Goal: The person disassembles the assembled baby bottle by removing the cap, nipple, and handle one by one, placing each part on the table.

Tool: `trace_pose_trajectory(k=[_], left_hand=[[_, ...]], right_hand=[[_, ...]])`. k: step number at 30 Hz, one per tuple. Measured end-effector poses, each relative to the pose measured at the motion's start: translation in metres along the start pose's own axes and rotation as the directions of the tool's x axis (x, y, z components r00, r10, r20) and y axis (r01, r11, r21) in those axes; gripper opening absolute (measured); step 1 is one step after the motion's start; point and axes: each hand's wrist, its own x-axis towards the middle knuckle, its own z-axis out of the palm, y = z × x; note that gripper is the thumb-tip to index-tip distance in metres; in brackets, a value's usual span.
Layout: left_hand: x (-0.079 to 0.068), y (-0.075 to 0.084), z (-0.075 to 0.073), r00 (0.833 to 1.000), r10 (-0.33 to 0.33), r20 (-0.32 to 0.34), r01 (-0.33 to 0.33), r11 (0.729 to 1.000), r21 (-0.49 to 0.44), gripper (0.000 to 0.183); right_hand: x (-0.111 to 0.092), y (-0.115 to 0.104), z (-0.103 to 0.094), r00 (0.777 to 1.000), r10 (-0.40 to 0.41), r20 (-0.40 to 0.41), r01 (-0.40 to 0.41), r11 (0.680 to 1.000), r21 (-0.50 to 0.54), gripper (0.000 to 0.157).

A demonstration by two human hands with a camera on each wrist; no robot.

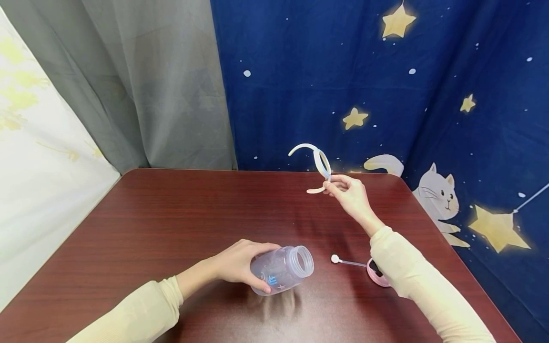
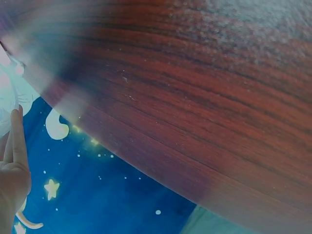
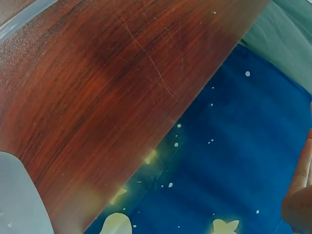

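My left hand [image 1: 240, 262] grips a translucent, lilac-tinted baby bottle [image 1: 279, 269] with a blue print, thumb along its near side. The bottle is tilted, its uncapped threaded mouth facing right. Farther back, my right hand [image 1: 349, 193] pinches a white bottle handle [image 1: 321, 164], a ring with two curved arms, held up near the table's far edge. Under the right forearm lies a pink lid [image 1: 377, 274], partly hidden by the sleeve, with a straw [image 1: 353, 263] ending in a white weighted ball [image 1: 335, 259]. The left wrist view catches only part of the left hand [image 2: 14, 175].
A dark red-brown wooden table [image 1: 206, 205] with rounded far corners bears these things. Behind it hang a grey curtain [image 1: 171, 85] and a blue curtain [image 1: 300, 95] printed with stars and a white cat. Pale fabric [image 1: 38, 181] hangs along the left side.
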Motion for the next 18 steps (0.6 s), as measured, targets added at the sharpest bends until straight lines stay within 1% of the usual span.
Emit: trace_pose_trajectory(k=[4,5,10,15,18], left_hand=[[0.0,0.0,0.0,1.0,0.005,-0.001,-0.005,1.0,0.009,0.074],[0.0,0.0,0.0,1.0,0.005,-0.001,-0.005,1.0,0.011,0.074],[0.0,0.0,0.0,1.0,0.006,0.002,-0.006,1.0,0.014,0.074],[0.0,0.0,0.0,1.0,0.009,0.0,-0.009,1.0,0.016,0.074],[0.0,-0.001,0.0,1.0,0.013,-0.002,-0.013,1.0,0.015,0.074]], right_hand=[[0.001,0.002,0.002,0.999,0.036,0.001,-0.036,0.999,-0.014,0.031],[-0.005,-0.018,0.005,0.998,0.056,-0.012,-0.056,0.997,-0.055,0.031],[-0.004,-0.012,0.009,0.992,0.13,0.003,-0.129,0.987,-0.095,0.028],[-0.003,-0.005,0.011,0.986,0.166,0.008,-0.165,0.982,-0.092,0.027],[-0.004,-0.002,0.014,0.983,0.183,0.006,-0.181,0.977,-0.108,0.028]])
